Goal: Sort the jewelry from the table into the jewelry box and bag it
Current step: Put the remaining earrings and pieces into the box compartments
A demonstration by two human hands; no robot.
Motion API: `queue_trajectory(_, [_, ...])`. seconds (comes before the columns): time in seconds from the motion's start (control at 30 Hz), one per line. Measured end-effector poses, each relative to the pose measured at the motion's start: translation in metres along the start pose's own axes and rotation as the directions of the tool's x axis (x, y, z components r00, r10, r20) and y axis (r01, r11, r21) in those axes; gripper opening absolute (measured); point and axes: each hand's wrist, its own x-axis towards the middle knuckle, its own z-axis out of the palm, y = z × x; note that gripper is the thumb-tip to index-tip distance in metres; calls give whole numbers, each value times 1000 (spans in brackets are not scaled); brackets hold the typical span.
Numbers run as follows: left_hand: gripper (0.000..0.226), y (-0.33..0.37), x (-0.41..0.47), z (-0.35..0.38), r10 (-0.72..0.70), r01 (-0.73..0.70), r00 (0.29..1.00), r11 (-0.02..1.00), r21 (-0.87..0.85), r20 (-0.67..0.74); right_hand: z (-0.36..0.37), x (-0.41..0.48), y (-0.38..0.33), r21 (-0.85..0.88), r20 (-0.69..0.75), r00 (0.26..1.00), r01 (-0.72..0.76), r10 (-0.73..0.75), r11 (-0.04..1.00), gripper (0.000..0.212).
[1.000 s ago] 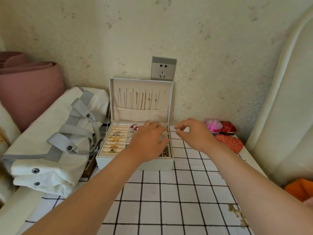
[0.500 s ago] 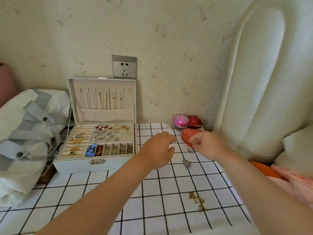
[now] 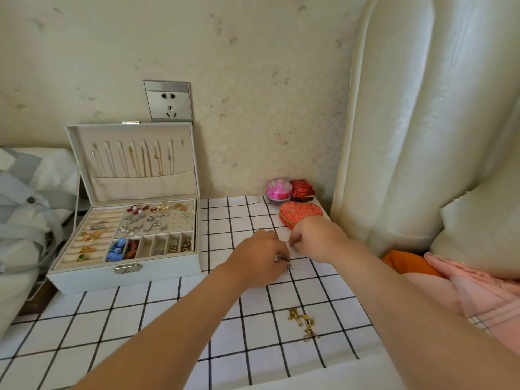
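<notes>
tabletop (image 3: 168, 319) is carrying everything | open box (image 3: 126, 274) is standing well left of the fingers | left hand (image 3: 259, 260) is pinching with curled fingers | right hand (image 3: 318, 240) is curling fingers just beside, hold unclear | chain (image 3: 302, 323) is lying nearer the person than the fingers | silver piece (image 3: 284, 262) is sitting in left fingers

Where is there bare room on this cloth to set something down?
Widest: the near-left squares of the checked cloth, in front of the jewelry box. Also the strip between the box and the left hand. Crowded: the far right corner, with pink box, red box, heart-shaped case and the right hand; silver pieces at the left hand; gold chain nearer.
</notes>
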Motion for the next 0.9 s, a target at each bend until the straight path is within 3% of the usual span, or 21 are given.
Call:
queue_trajectory(0.13, [20, -4, -3, -3, -22, 22, 1000, 999, -30, -3, 7, -4, 2, 159, -7, 1000, 25, -24, 987, 18])
queue_trajectory(0.33, [20, -8, -12, -7, -23, 23, 1000, 1000, -4, 4, 6, -11, 1, 231, 57, 997, 38, -52, 972, 21])
queue_trajectory(0.47, [27, -12, -19, -9, -52, 52, 999, 999, -14, -1, 4, -12, 0, 364, 21, 998, 52, -64, 930, 15])
queue_trajectory(0.67, [40, -7, -20, -13, -135, 96, 980, 963, -251, -145, -1, -11, -14, 587, 19, 997, 47, -71, 808, 17])
queue_trajectory(0.9, [27, -3, -24, -13, -202, 144, 948, 961, -238, -245, 1, -16, -23, 686, 13, 1000, -7, -2, 728, 27])
